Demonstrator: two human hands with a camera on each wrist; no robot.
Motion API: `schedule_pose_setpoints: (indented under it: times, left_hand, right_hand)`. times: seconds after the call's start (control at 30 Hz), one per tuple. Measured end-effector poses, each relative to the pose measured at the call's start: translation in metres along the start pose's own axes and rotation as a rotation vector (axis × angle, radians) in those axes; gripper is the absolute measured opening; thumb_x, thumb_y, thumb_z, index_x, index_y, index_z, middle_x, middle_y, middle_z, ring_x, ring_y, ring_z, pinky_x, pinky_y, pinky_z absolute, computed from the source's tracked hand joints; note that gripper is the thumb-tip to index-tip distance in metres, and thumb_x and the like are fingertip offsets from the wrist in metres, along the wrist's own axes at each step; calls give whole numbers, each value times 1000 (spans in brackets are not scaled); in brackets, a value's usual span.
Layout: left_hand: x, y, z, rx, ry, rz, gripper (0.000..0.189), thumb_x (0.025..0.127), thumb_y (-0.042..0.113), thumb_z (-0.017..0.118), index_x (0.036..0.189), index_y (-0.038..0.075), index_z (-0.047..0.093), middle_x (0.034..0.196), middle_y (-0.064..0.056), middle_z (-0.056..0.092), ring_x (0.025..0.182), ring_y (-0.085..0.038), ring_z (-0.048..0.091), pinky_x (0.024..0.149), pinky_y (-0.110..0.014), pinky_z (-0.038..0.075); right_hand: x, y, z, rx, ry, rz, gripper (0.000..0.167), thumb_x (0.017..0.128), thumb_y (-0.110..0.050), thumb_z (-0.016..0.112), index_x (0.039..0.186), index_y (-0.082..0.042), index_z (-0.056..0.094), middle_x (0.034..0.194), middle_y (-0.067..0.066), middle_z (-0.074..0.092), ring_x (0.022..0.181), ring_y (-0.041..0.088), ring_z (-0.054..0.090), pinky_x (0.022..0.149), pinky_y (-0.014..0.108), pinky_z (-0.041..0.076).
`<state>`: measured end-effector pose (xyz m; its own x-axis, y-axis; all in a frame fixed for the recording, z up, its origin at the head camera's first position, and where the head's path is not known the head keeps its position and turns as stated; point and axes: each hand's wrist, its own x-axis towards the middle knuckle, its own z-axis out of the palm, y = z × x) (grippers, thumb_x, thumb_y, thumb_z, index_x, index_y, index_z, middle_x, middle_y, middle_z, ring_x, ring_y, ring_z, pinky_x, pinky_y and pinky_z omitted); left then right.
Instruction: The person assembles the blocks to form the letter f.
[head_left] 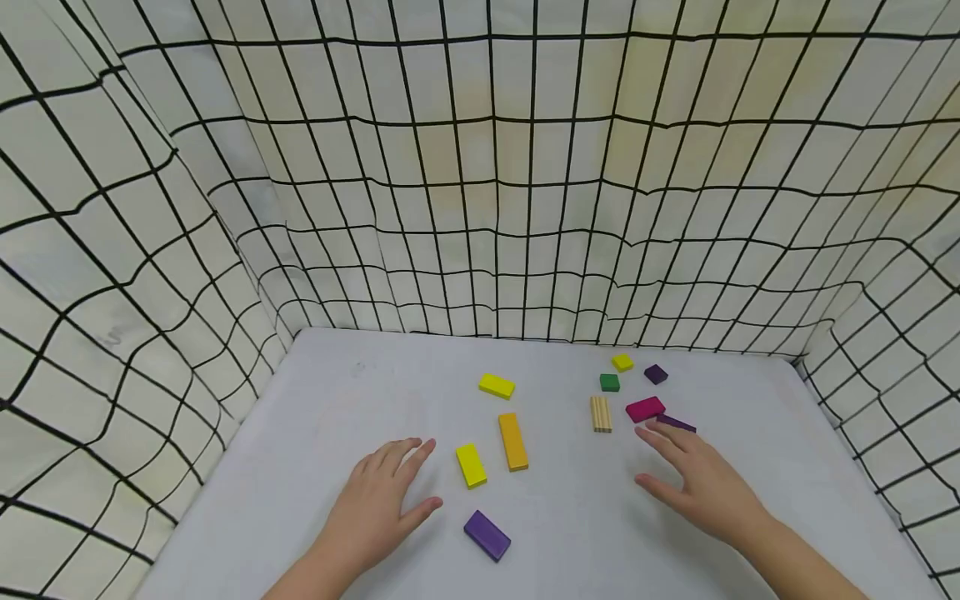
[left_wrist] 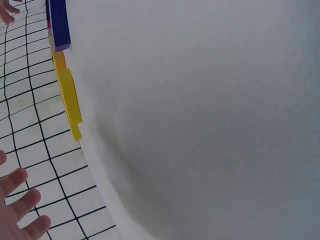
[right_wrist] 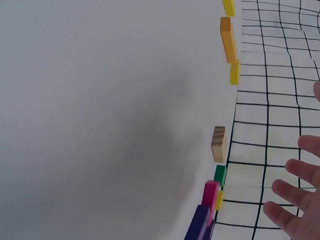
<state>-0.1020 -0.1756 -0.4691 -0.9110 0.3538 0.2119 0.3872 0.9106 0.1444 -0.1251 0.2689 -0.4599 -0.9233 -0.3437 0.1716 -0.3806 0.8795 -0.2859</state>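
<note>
I have both hands spread, fingers released and holding nothing: the left hand [head_left: 378,504] over the left half of the table [head_left: 300,400], beside the near yellow block [head_left: 471,466] and the purple block [head_left: 487,536]; the right hand [head_left: 708,483] toward the right edge, just beside the magenta block [head_left: 646,408].

The right side worries me more. From above, its fingers overlap the thin dark block [head_left: 678,423]; lowering them without a clear sight of it could knock it into the magenta block or shove it toward the right edge. On the left, the orange block [head_left: 513,442] lies near enough that a wide grasp at the near yellow block might nudge both.

By the head view alone I could take the right fingertips to be touching the thin dark block; my right wrist view shows them apart from it, raised against the net [right_wrist: 267,105]. The left wrist view likewise shows lifted left fingers, but there the blocks overlap in line. Only the head view gives me their spacing, with the green block [head_left: 610,382] and wooden block [head_left: 602,414] inward from the far edge.
</note>
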Motion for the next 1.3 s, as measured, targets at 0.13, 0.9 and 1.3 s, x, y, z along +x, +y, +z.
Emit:
schedule_pose_setpoints:
  times: [0.13, 0.9, 1.3]
  left_hand:
    - [-4, 2, 3, -52, -31, -15, 73, 88, 53, 68, 149, 22, 45, 137, -3, 55, 126, -26, 51, 102, -49, 41]
    - [2, 19, 16, -450, -385, -145, 59, 85, 35, 77, 139, 24, 56, 89, 18, 58, 66, -2, 48, 60, -26, 41]
    - [9, 33, 30, -451, -450, -100, 59, 83, 33, 79, 137, 21, 59, 84, 17, 54, 67, -4, 47, 61, -26, 40]
  right_hand:
    - [2, -8, 8, 59, -39, 57, 57, 89, -45, 71, 139, -20, 59, 139, 7, 55, 128, 34, 51, 98, 56, 45]
    - [44, -75, 53, 458, -428, 0, 47, 92, -41, 69, 134, -19, 65, 91, -15, 61, 77, 8, 54, 65, 24, 49]
    - [61, -118, 78, 548, -541, 32, 38, 90, -31, 74, 125, -17, 71, 81, -12, 61, 66, 9, 55, 64, 23, 49]
